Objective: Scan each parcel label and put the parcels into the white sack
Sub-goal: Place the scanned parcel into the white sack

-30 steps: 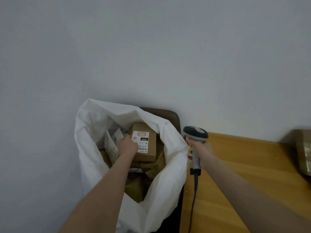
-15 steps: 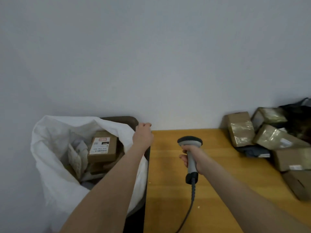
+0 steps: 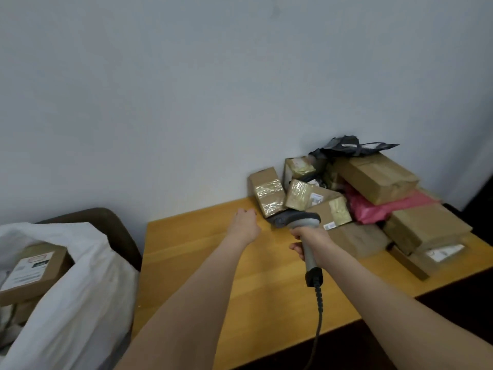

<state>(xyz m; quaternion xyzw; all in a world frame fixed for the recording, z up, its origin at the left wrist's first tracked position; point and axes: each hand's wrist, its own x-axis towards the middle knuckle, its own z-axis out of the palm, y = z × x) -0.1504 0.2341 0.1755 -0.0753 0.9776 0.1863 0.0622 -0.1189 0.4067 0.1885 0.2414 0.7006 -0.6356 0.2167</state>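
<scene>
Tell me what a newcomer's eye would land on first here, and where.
The pile of parcels heaped at the far right of the table, against the wall, strikes first, a pink bag bright in its middle. Before it the right hand grips a grey scanner; the open left hand reaches toward the pile. At lower left the white sack holds a labelled box.

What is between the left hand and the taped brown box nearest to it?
Only bare wooden table, in the head view; the left hand does not touch the box.
</scene>
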